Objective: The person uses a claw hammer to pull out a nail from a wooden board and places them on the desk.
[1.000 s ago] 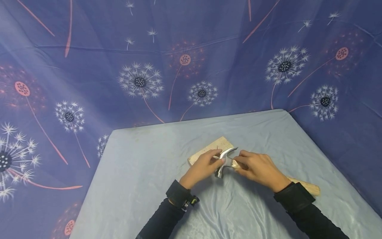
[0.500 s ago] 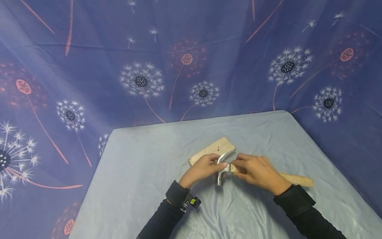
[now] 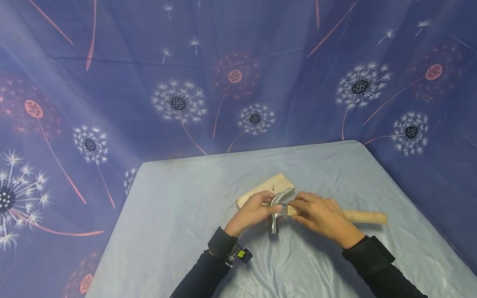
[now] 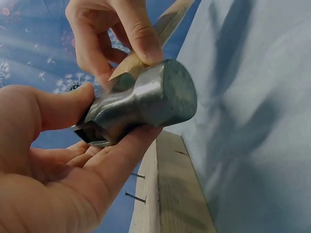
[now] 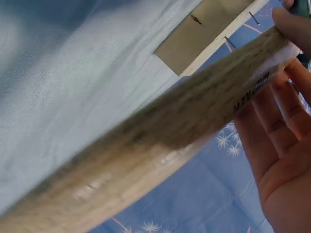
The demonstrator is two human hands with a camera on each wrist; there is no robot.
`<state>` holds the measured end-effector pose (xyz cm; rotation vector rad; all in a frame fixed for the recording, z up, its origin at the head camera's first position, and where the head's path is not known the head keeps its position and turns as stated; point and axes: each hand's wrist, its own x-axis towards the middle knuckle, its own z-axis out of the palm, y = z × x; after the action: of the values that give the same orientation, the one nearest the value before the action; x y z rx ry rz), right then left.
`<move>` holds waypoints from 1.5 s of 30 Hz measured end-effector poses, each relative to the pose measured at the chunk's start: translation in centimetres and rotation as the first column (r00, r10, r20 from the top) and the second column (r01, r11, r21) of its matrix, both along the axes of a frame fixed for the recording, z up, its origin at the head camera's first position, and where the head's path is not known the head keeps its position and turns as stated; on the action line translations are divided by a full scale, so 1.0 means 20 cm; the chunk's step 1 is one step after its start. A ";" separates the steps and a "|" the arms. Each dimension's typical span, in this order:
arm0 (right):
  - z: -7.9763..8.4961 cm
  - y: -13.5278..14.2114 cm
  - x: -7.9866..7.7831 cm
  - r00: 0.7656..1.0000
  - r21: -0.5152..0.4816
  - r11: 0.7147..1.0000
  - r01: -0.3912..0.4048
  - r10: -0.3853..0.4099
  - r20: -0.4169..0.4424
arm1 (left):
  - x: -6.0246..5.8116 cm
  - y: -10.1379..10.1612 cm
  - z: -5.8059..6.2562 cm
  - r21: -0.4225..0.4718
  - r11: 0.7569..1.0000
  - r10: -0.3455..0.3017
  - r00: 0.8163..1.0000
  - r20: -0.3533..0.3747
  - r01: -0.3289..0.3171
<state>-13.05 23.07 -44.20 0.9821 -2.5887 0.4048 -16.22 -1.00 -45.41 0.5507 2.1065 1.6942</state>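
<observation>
A claw hammer is held up over the table by both hands. My left hand (image 3: 255, 211) grips its steel head (image 4: 141, 104), thumb on one side and fingers beneath, as the left wrist view shows. My right hand (image 3: 322, 215) pinches the wooden handle (image 5: 146, 141) close to the head, and the rest of the handle extends to the right. Dark lettering marks the handle in the right wrist view. Behind the left hand lies a wooden block (image 3: 270, 186), partly hidden by that hand. Two nails (image 4: 135, 197) stick out of the block's face.
The table (image 3: 179, 215) is covered with a wrinkled pale blue cloth. A blue curtain (image 3: 298, 82) printed with dandelions hangs behind it and along the sides. On the left wrist sits a black strap with a small device (image 3: 242, 254).
The hammer has turned in the hands: its striking face has dropped toward the person and the handle's end has swung up, away from the person. Both hands keep hold; the block stays put.
</observation>
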 end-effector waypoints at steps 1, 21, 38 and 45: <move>0.00 0.00 0.00 1.000 -0.007 1.000 0.009 -0.009 0.007 | 0.00 0.00 0.00 0.004 1.000 0.010 1.000 0.002 -0.010; -0.02 0.07 0.06 1.000 -0.226 0.974 0.009 -0.004 0.020 | -0.07 -0.11 0.05 0.195 0.971 0.133 0.990 0.048 -0.140; -0.01 0.18 0.03 0.763 -0.265 0.857 0.441 -0.203 0.614 | -0.11 -0.16 0.05 0.406 0.913 -0.034 0.989 0.144 -0.028; 0.01 0.19 -0.01 0.815 -0.377 0.855 0.355 -0.085 0.573 | -0.12 -0.15 0.03 0.386 0.922 -0.035 0.989 0.143 -0.023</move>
<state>-13.26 26.87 -44.00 0.4040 -2.8065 1.3402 -18.68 -3.98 -44.79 0.5208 1.6714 2.0945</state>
